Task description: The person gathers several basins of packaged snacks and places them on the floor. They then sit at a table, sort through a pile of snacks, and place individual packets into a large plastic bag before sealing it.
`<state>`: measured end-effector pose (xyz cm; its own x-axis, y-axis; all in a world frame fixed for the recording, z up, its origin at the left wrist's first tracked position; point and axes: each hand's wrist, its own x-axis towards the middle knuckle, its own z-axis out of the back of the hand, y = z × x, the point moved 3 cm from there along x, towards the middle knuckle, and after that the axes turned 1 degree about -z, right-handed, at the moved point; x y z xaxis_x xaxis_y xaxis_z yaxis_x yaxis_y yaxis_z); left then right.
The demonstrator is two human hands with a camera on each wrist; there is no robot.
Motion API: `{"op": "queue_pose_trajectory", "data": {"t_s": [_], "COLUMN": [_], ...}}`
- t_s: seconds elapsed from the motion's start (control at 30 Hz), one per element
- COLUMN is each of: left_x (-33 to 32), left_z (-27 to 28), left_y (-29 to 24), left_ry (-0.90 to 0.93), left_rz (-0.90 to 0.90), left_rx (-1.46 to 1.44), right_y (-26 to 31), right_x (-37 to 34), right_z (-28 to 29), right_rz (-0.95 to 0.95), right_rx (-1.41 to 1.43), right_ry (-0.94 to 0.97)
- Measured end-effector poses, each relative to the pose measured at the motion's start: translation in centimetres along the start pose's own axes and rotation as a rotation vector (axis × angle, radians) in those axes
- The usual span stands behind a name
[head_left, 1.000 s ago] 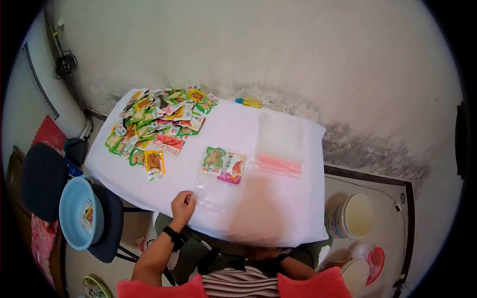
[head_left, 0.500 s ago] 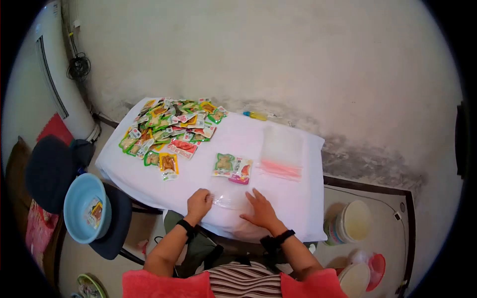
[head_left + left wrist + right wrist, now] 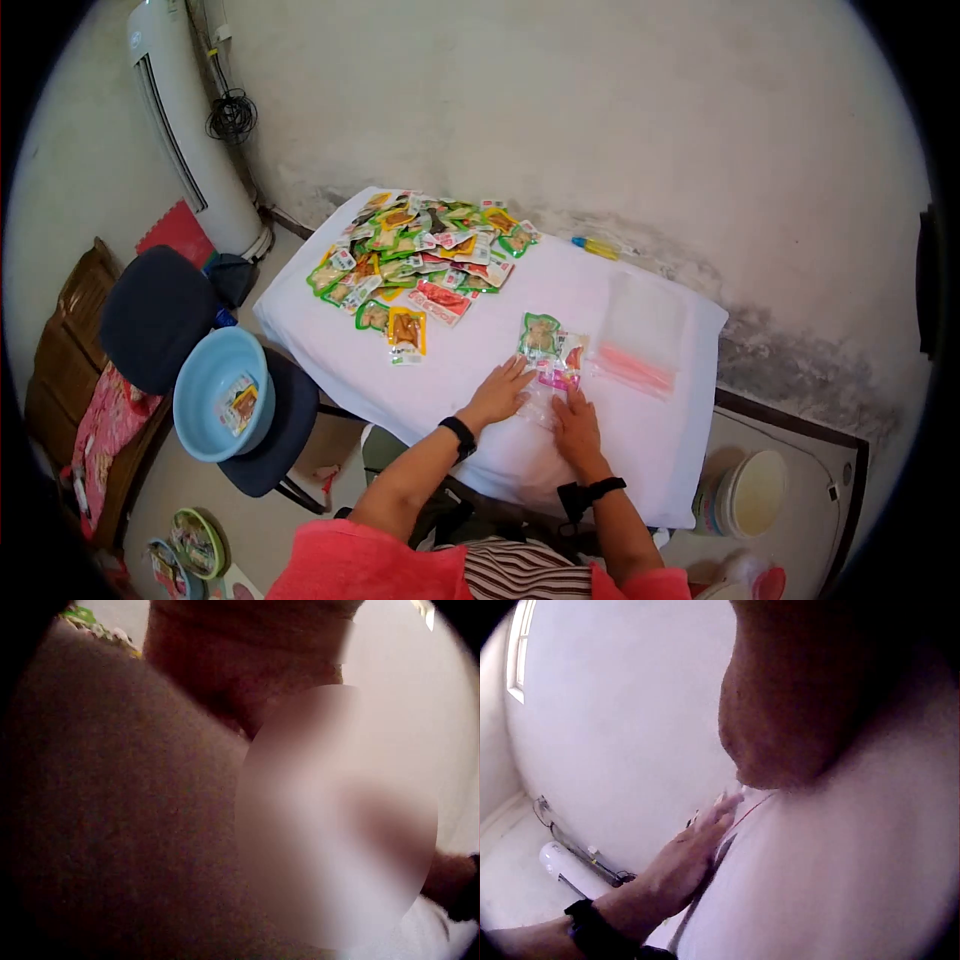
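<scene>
A clear plastic bag (image 3: 540, 407) lies flat near the table's front edge, with a green-edged snack packet (image 3: 540, 335) and a white and purple snack packet (image 3: 571, 352) at its far end. My left hand (image 3: 497, 393) rests on the bag's left side, fingers stretched toward the packets. On the right side, my right hand (image 3: 577, 432) touches the bag with extended fingers, its fingertips by the purple packet. The right wrist view also catches my left hand (image 3: 679, 862) lying flat and low. Much of the left wrist view is blurred.
A heap of snack packets (image 3: 410, 245) covers the table's back left. Flat clear bags with pink-red strips (image 3: 640, 335) lie at the right. Behind them is a yellow bottle with a blue cap (image 3: 596, 247). A blue basin (image 3: 222, 395) holding packets stands on a dark chair (image 3: 160, 320).
The right hand came up from below the table edge onto the bag. My left hand moved from the bag's near left corner farther up it, its fingers straightening. The head view swung left.
</scene>
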<state>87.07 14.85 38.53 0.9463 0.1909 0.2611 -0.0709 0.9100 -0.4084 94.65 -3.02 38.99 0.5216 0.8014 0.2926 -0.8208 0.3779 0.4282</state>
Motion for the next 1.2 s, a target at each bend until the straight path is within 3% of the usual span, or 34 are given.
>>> {"op": "queue_pose_trajectory", "data": {"t_s": [0.1,0.17,0.23,0.27,0.3,0.33,0.4,0.47,0.5,0.57,0.73,0.8,0.9,0.93,1.0,1.03,1.1,1.13,1.2], "left_x": [-2.6,-5.5,-7.2,-8.0,-9.5,-9.8,-9.6,-9.2,-8.9,-8.4,-9.2,-9.4,-9.0,-8.3,-6.9,-5.8,-3.7,-3.5,-3.0], "left_z": [1.4,3.4,6.3,8.5,6.2,9.0,11.2,11.5,11.6,10.7,8.5,7.2,7.6,6.8,5.0,6.3,9.6,9.6,9.3], "left_y": [1.6,2.0,4.0,4.6,11.0,11.3,11.7,12.9,13.0,13.6,16.0,16.0,12.0,13.4,17.4,15.7,10.4,10.5,12.0], "left_ry": [0.013,0.029,-0.226,-0.369,-0.541,-0.661,-0.71,-0.681,-0.669,-0.556,-0.43,-0.377,-0.659,-0.652,-0.996,-0.992,-0.731,-0.728,-0.513], "left_rz": [-0.082,-0.128,-0.075,0.146,0.571,0.674,0.751,1.034,1.015,1.038,0.949,0.91,0.895,0.894,0.701,0.697,0.959,0.951,0.98], "left_rx": [-0.091,-0.054,-0.009,-0.001,-0.313,0.068,0.083,-0.059,-0.069,-0.183,-0.231,-0.324,-0.255,-0.259,-0.318,-0.324,-0.079,-0.085,-0.217], "right_y": [-0.1,0.3,-0.1,-0.3,-0.3,-0.1,0.0,-0.5,-0.8,-1.1,0.9,2.1,2.4,2.4,2.8,2.7,2.5,2.4,2.5], "right_x": [0.1,-0.4,-0.5,-0.9,-1.1,-1.0,-1.3,-1.5,-1.5,-1.6,-2.8,-3.4,-4.8,-4.9,-5.0,-5.0,-5.1,-5.2,-5.2], "right_z": [0.0,0.3,0.1,0.0,0.1,0.5,0.7,0.3,0.0,-0.5,2.0,3.6,3.4,3.5,3.8,3.7,3.3,3.3,3.1], "right_rz": [0.056,-0.003,-0.016,-0.032,-0.041,-0.022,-0.012,0.003,-0.014,-0.089,-0.05,0.052,0.092,0.085,0.114,0.109,0.108,0.103,0.116], "right_rx": [-0.004,0.012,0.066,0.116,0.118,0.142,0.162,0.152,0.14,0.028,-0.018,0.056,0.167,0.163,0.187,0.181,0.208,0.201,0.179], "right_ry": [-0.062,-0.092,-0.118,-0.146,-0.146,-0.168,-0.198,-0.206,-0.218,-0.057,-0.147,-0.326,-0.382,-0.381,-0.375,-0.377,-0.392,-0.398,-0.384]}}
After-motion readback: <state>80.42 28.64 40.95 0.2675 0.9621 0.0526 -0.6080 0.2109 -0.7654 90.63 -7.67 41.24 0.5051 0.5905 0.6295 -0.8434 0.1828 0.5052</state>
